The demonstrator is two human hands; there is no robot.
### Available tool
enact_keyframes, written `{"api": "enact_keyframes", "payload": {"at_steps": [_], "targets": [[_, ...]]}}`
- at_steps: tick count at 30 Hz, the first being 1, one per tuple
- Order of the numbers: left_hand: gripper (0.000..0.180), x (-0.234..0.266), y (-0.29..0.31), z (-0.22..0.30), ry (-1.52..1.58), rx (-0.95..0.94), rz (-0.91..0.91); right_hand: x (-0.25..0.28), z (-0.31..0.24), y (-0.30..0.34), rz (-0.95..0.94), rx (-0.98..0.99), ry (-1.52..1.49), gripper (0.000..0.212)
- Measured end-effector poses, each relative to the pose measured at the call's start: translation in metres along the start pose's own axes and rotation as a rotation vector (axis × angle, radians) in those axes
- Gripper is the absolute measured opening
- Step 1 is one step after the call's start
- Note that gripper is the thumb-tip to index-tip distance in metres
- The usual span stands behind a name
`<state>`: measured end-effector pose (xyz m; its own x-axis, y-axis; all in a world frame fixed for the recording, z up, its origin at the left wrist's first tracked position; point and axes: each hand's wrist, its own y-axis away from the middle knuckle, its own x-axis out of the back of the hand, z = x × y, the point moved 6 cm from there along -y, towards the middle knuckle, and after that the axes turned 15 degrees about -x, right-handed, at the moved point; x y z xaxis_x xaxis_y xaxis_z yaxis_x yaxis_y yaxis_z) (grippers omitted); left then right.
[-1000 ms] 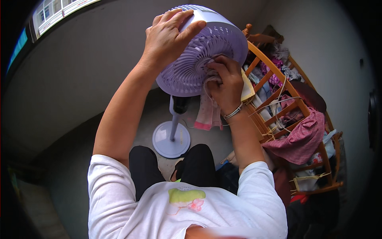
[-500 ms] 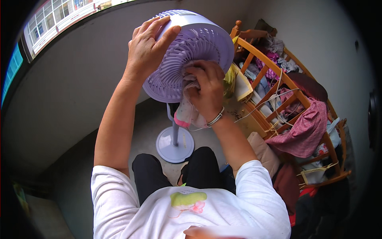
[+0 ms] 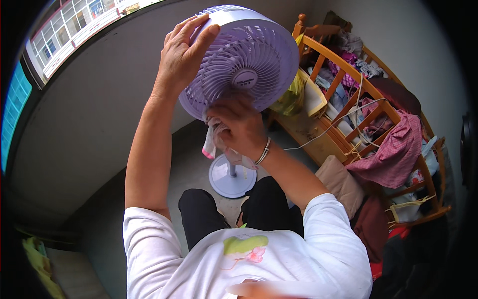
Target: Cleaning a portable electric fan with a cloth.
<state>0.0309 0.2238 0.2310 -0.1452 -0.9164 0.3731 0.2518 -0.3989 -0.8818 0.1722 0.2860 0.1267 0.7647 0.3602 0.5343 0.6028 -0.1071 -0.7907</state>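
We found the lilac pedestal fan (image 3: 249, 65) raised before a seated person, its round base (image 3: 230, 177) on the floor between the knees. The left hand (image 3: 183, 50) clasped the head's rim, likely to steady it, while the right hand (image 3: 238, 127) pressed a white-and-pink cloth (image 3: 211, 144) to the lower grille. The stem was mostly hidden behind that hand, and the clutter on the wooden bench (image 3: 358, 89) was hard to sort out.
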Motion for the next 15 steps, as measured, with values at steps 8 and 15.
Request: {"api": "enact_keyframes", "payload": {"at_steps": [8, 15], "targets": [[0.060, -0.005, -0.005, -0.001, 0.086, 0.000, 0.003, 0.013, -0.016, -0.044, 0.251, -0.081, 0.131, 0.059], [0.058, -0.004, -0.006, -0.009, 0.147, 0.034, -0.014, -0.024, 0.014, 0.025, 0.131, 0.062, 0.247, 0.047]]}}
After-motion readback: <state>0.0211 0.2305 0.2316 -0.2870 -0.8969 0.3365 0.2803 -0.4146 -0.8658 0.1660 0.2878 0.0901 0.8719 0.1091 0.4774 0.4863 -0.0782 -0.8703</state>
